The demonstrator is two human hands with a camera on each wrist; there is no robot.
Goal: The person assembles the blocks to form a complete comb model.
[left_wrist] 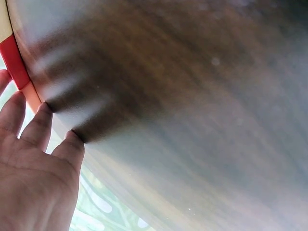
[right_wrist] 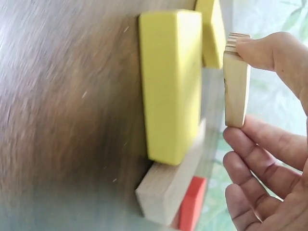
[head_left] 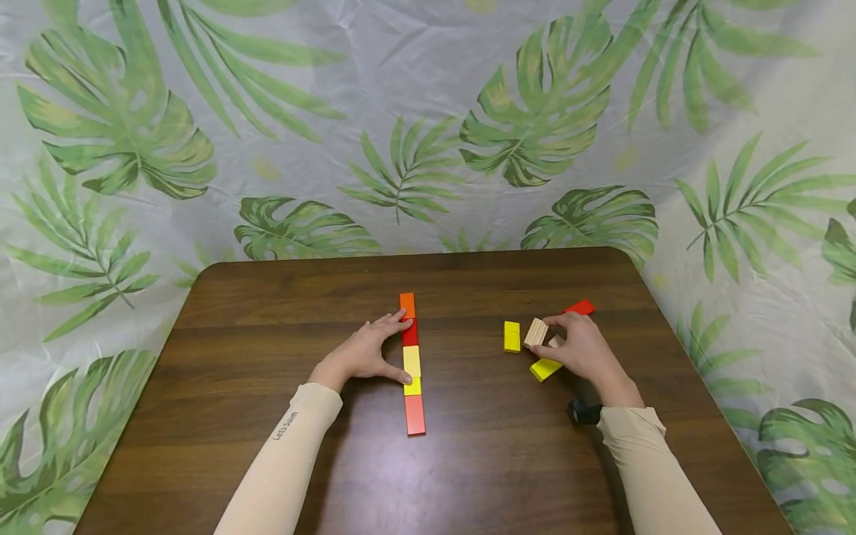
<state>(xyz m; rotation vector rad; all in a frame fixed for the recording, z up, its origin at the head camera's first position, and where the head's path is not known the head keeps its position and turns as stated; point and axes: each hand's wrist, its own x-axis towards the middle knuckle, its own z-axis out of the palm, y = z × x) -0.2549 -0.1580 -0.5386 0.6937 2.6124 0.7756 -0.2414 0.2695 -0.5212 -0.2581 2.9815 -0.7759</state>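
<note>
- The right hand (head_left: 587, 349) pinches a plain wood block (head_left: 536, 332), close to some yellow blocks (head_left: 511, 337).
- The left hand (head_left: 364, 349) is spread wide, thumb and fingers touching a row of colored blocks (head_left: 412, 361).
- A wide gap lies between the row and the yellow blocks; both side edges are well away from the row.
- The surface (head_left: 267, 312) is brown wood with round back corners.
- Leafy cloth (head_left: 401, 178) hangs behind.

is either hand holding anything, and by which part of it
The right hand pinches a striped wooden block by its two opposite ends. The left hand touches the row of colored blocks but lifts none.
</note>
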